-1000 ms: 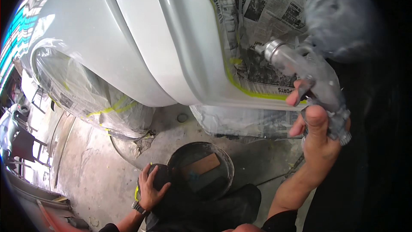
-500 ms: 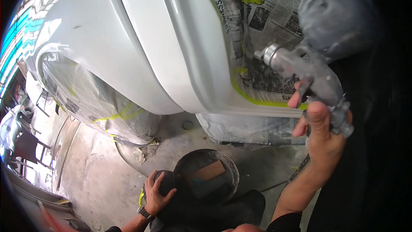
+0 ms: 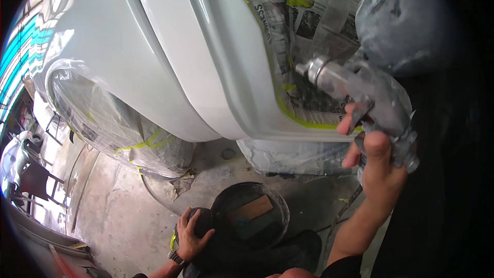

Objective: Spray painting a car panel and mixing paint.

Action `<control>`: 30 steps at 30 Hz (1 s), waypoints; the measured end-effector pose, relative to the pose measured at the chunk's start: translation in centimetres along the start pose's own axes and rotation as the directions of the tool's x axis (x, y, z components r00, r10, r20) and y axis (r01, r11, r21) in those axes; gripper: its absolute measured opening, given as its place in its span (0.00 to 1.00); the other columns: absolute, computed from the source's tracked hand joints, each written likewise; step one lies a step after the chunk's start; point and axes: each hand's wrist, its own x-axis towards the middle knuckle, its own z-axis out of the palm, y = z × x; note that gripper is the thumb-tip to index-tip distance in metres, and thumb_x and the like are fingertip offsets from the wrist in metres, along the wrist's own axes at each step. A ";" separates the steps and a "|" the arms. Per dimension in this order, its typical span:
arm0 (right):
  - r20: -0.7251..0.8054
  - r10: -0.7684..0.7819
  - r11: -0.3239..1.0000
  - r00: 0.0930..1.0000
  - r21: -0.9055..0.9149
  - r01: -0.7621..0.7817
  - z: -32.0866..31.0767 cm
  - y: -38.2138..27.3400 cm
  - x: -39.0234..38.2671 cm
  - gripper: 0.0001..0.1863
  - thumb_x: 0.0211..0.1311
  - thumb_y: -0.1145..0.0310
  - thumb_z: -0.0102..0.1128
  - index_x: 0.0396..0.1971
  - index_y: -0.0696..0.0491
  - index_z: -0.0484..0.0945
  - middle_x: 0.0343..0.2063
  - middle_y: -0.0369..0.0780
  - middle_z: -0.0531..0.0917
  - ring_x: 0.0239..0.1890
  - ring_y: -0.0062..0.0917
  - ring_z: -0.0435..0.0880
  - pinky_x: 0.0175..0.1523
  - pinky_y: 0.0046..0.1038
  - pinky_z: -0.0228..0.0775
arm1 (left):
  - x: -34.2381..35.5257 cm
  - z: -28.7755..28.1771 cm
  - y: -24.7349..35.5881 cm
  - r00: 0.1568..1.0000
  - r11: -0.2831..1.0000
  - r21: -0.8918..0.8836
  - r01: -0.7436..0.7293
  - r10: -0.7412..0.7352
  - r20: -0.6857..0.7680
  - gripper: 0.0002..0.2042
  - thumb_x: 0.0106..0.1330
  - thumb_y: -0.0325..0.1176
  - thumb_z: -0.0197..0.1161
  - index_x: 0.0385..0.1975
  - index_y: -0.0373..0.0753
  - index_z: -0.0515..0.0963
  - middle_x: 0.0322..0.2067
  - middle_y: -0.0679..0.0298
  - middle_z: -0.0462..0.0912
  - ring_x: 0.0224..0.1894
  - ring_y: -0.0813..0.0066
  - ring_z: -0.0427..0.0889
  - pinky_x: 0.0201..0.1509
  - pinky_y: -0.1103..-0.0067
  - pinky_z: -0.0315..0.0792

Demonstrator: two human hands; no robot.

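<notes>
My right hand point(image 3: 380, 167) is wrapped around the grip of a grey spray gun point(image 3: 368, 88), with fingers at its trigger. The gun's silver nozzle points left, in front of newspaper masking point(image 3: 309, 46) edged with yellow-green tape. Left of it stands a glossy white car body point(image 3: 200, 67) with a long panel gap. Low down, my left hand point(image 3: 190, 234) lies with fingers spread over a dark rounded shape that looks like my knee. It holds nothing. The gun's hose partly shows below my right hand.
Beside my knee a round black basin point(image 3: 282, 201) contains a brown block point(image 3: 250, 208). Clear plastic covers the wheel point(image 3: 123, 118); more sheeting point(image 3: 293, 157) hangs under the body's lower edge. A large grey rounded part point(image 3: 406, 20) stands at upper right. Metal frames are at far left.
The spray gun and my right hand have shifted slightly left and down across the masking. My left hand stays on the dark rounded shape. The view has tilted a little.
</notes>
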 end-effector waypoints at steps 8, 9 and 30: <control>0.004 -0.060 0.997 0.998 -0.047 0.060 0.5 -1.0 0.7 0.38 0.66 0.35 0.55 0.47 0.62 0.79 0.32 0.40 0.84 0.15 0.15 0.70 0.20 0.17 0.60 | -0.2 -0.1 -0.3 1.000 1.000 -0.007 0.005 -0.005 0.009 0.39 0.49 0.43 0.79 0.64 0.43 0.71 0.66 0.46 0.65 0.64 0.44 0.66 0.68 0.55 0.61; 0.002 -0.059 0.997 0.998 -0.047 0.059 0.5 -0.9 0.8 0.38 0.66 0.35 0.55 0.47 0.62 0.79 0.32 0.40 0.84 0.15 0.15 0.70 0.20 0.17 0.60 | -0.2 -0.1 -0.3 1.000 1.000 -0.007 0.001 -0.001 0.010 0.39 0.49 0.43 0.79 0.64 0.43 0.71 0.66 0.46 0.65 0.64 0.44 0.66 0.68 0.55 0.61; 0.005 -0.076 0.997 0.997 -0.001 0.076 0.2 0.5 0.5 0.37 0.68 0.37 0.53 0.47 0.63 0.78 0.33 0.41 0.84 0.15 0.14 0.70 0.20 0.17 0.59 | 0.0 -0.2 0.2 1.000 1.000 -0.002 0.019 -0.019 0.019 0.38 0.50 0.44 0.78 0.64 0.44 0.71 0.66 0.45 0.64 0.65 0.42 0.65 0.68 0.53 0.61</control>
